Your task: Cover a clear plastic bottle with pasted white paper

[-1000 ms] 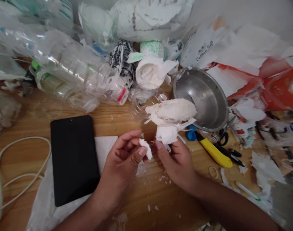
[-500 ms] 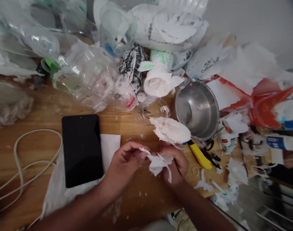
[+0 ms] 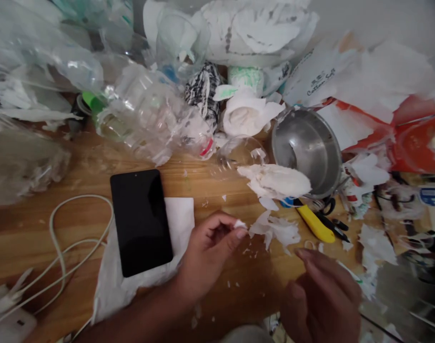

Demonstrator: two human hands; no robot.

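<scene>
My left hand (image 3: pixel 217 252) is over the wooden table, thumb and forefinger pinched on a small scrap of white paper (image 3: pixel 240 224). Just right of those fingertips lies a larger torn piece of thin white paper (image 3: pixel 276 230), touched by neither hand. My right hand (image 3: pixel 322 295) hovers at the lower right, slightly blurred, thumb and bent fingers apart with nothing between them. Beyond the torn paper, a ragged whitish paper shape (image 3: pixel 279 181) leans near the rim of a metal pot (image 3: pixel 308 150).
A black tablet (image 3: pixel 140 221) rests on white cloth or paper, beside a looped white cable (image 3: pixel 53 228). Clear plastic bottles (image 3: pixel 149 109) crowd the back left. A yellow-handled tool (image 3: pixel 315 224) and scissors (image 3: pixel 329 206) lie at right, near an orange-red object (image 3: pixel 417 138).
My right hand has let go of the torn white paper and drawn back to the lower right. That paper now lies on the table. My left hand keeps a small scrap.
</scene>
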